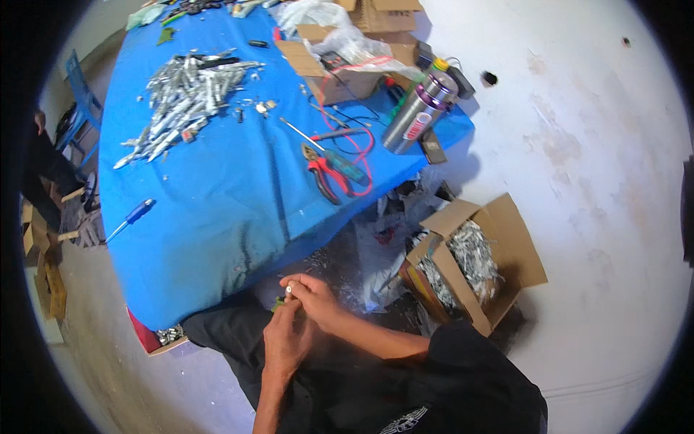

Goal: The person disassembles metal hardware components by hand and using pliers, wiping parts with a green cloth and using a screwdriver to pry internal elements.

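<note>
Above my lap, both hands are together near the table's front edge. Between the curled fingers of my right hand [318, 302] is a small thing with a round white end [289, 290]; its full shape is hidden. My left hand [287, 337] is closed just below, its fingertips bunched against the right hand. A bit of green [277, 304] shows beside the left fingertips, too small to name. On the blue-covered table [217, 195] lies a heap of slim silvery tubes [184, 101]. Red-handled pliers [322, 173] and a teal-handled screwdriver [345, 166] lie at the right.
A blue screwdriver [137, 212] lies near the table's left edge. A steel flask [421, 116] stands by the right edge, beside a cardboard box [336, 85] with wires. On the floor, an open carton [463, 286] holds silvery scraps. A person [45, 170] is at far left.
</note>
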`<state>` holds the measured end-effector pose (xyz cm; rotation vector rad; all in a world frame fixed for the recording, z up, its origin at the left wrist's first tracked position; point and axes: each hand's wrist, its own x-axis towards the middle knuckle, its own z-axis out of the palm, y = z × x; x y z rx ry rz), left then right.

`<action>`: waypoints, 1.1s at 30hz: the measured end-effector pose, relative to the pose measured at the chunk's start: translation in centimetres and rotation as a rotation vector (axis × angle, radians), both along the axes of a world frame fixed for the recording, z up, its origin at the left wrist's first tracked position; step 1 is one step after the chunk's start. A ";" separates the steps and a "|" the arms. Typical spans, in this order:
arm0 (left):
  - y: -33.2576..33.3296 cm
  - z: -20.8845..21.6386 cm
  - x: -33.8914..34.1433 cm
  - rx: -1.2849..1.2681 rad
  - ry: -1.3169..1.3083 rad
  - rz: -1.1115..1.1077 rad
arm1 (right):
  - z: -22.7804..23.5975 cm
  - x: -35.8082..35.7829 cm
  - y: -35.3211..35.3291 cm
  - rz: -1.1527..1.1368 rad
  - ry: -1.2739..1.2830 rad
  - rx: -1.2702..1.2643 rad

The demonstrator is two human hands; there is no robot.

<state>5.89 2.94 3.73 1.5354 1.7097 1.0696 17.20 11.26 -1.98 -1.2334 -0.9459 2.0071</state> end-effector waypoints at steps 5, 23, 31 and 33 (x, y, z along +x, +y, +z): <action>0.2 -1.8 0.5 -0.012 -0.077 -0.097 | -1.3 1.2 0.6 -0.195 -0.023 -0.092; 0.3 -3.5 -0.8 -0.247 -0.188 -0.046 | -9.1 42.7 6.9 -1.343 -0.792 0.296; 0.4 -2.6 -1.0 -0.329 -0.322 0.008 | -1.9 30.8 6.9 -1.105 -0.470 0.105; 1.0 -1.7 -1.0 -0.327 -0.339 0.010 | 0.6 22.9 7.1 -0.865 -0.320 0.098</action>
